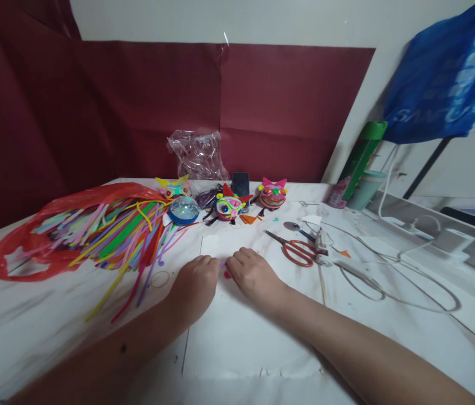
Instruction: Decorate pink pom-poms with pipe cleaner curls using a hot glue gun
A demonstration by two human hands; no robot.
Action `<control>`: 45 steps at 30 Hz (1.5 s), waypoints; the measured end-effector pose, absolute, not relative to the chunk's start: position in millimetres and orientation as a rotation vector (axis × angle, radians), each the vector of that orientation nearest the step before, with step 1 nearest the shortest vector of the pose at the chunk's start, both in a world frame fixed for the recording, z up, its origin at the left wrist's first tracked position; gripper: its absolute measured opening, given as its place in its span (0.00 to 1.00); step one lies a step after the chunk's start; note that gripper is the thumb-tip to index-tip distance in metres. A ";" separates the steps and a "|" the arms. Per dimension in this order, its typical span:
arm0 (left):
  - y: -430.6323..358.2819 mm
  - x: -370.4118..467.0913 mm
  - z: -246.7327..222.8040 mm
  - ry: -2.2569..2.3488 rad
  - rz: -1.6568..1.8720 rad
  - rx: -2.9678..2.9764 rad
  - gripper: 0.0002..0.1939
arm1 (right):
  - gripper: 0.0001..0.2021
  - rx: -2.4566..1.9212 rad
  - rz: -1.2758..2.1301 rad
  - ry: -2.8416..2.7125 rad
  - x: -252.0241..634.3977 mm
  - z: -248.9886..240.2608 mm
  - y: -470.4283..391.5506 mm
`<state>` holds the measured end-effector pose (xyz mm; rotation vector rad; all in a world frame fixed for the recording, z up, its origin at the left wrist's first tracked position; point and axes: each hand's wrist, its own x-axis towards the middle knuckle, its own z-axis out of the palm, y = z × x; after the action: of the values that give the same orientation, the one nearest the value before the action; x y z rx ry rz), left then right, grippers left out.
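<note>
My left hand (197,284) and my right hand (254,275) are close together over a sheet of white paper (249,343). Both are closed, fingers curled and pointing away from me. A small bit of purple (222,264) shows between the fingertips, mostly hidden, so I cannot tell what it is. Just beneath it, by the right fingers, lies a small red piece (227,275). Beyond the hands sits a colourful animal-head craft (229,205) with red pointed ears. A pink-eared one (273,194) stands to its right, and a yellow-eared one (173,187) to its left.
Left, a red plastic bag (22,247) spills many coloured pipe cleaners (131,230). A blue-rimmed clear round container (184,211) stands near them. Right are orange-handled scissors (299,253), a corded glue gun (324,242) and a power strip (406,228). A phone (241,184) leans behind.
</note>
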<state>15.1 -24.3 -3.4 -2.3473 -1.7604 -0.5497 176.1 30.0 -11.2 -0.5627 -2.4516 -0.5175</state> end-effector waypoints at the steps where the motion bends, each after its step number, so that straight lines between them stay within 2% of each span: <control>1: -24.4 15.4 -2.8 -1.760 -0.531 -2.344 0.14 | 0.10 -0.581 -0.530 -2.464 176.0 -10.3 29.3; 15: -22.5 23.7 -1.4 -1.831 -0.495 -2.146 0.13 | 0.07 -0.928 -0.388 -2.454 164.7 -13.2 19.2; 26: -14.2 14.3 -5.4 -1.820 -0.682 -2.166 0.19 | 0.08 -0.888 -0.410 -2.352 168.4 -15.9 26.3; 28: -16.3 6.3 2.6 -1.823 -0.843 -2.203 0.20 | 0.09 -0.849 -0.415 -2.315 172.6 -16.2 31.1; 32: -15.9 -4.5 17.6 -1.901 -1.527 -2.183 0.17 | 0.11 -0.653 -0.419 -2.274 179.6 -15.5 41.5; 34: -12.4 -4.9 17.7 -2.013 -1.751 -2.312 0.17 | 0.13 -0.507 -0.424 -2.275 181.0 -13.8 43.3; 39: -7.4 0.2 4.2 -2.341 -2.106 -3.071 0.23 | 0.15 -0.352 -0.411 -2.272 182.0 -8.0 38.9; 45: -14.5 4.6 5.4 -2.106 -2.575 -3.257 0.20 | 0.15 -0.346 -0.307 -2.181 180.7 -7.8 32.1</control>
<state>4.6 -14.5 5.4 -3.2574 -2.1057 -2.5752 180.7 32.1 -7.8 -0.3458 -2.1811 -0.3071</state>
